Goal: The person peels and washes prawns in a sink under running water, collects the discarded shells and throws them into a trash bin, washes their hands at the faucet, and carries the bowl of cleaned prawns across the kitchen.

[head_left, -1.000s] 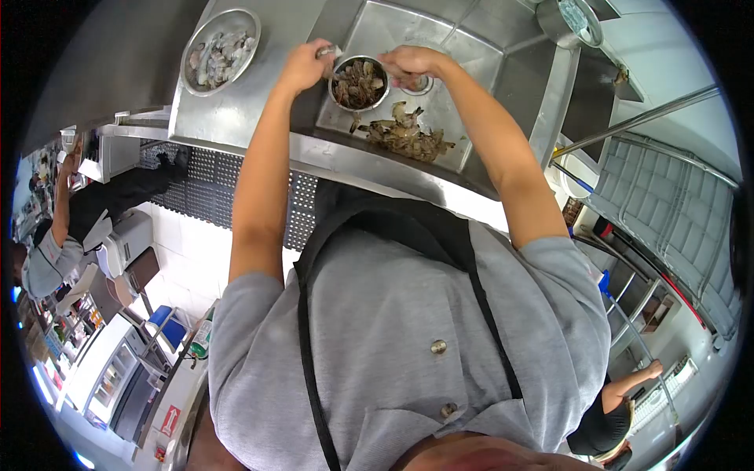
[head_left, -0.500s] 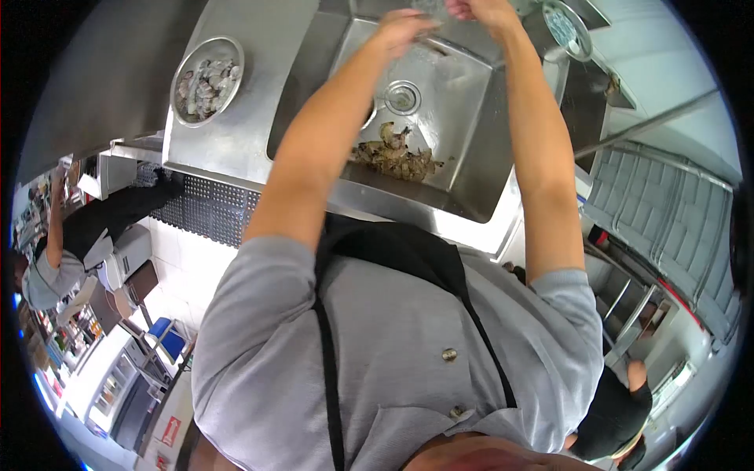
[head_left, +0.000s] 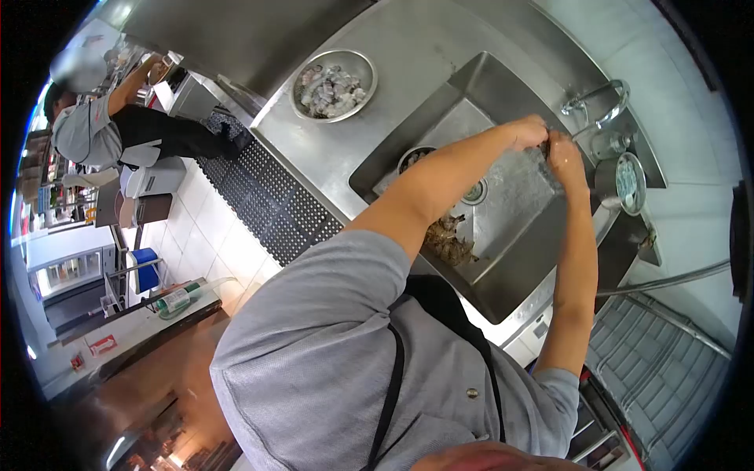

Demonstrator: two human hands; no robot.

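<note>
Over the back of the steel sink (head_left: 510, 259), my left hand (head_left: 528, 132) and my right hand (head_left: 564, 157) are close together below the faucet (head_left: 601, 106), fingers closed. Something small and dark shows between them, too small to name. Brownish shrimp or shells (head_left: 449, 242) lie in a heap on the sink floor, partly behind my left forearm. Next to the drain (head_left: 474, 191) stands a round container (head_left: 411, 159), mostly hidden by that arm. A steel bowl (head_left: 369, 78) of greyish peeled shrimp (head_left: 331, 91) rests on the counter to the left.
A metal pot (head_left: 609, 182) with pale blue-green contents stands right of the sink, near a clear container (head_left: 609, 144). Another person (head_left: 86, 129) is at the far left beyond the perforated floor mat (head_left: 267, 192). A grey slatted panel (head_left: 660, 369) is at the right.
My hands have moved from above the container near the heap to the back of the sink by the faucet and come together. The view has turned, bringing the faucet into sight.
</note>
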